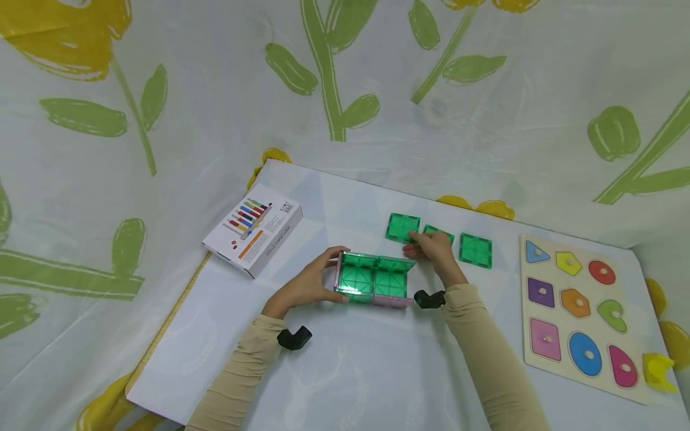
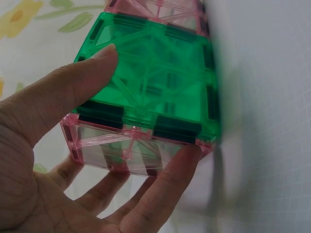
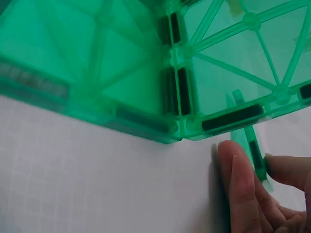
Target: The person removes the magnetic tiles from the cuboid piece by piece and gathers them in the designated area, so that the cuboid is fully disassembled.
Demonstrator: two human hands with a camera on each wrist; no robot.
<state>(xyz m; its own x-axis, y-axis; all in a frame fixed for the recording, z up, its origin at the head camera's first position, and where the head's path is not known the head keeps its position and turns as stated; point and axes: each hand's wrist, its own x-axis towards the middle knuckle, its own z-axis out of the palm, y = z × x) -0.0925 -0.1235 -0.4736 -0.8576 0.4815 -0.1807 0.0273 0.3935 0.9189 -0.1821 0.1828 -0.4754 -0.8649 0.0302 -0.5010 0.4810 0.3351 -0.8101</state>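
A box-like build of magnetic tiles (image 1: 356,278), in see-through green and pink, stands mid-table in the head view. My left hand (image 1: 312,282) grips its left end. In the left wrist view, the thumb presses a green tile (image 2: 146,73) while the fingers lie along a pink end tile (image 2: 116,145). Beyond the build, my right hand (image 1: 435,250) pinches a loose green tile (image 1: 401,226) by its edge. The right wrist view shows that tile (image 3: 253,150) between thumb and fingers. Partly behind the right hand lies another green tile (image 1: 433,229).
One more green tile (image 1: 476,250) lies right of the right hand. A wooden shape puzzle (image 1: 551,311) covers the table's right side, beside a yellow piece (image 1: 659,371). At the left is a box with an abacus picture (image 1: 253,230). A patterned cloth (image 1: 388,137) hangs behind.
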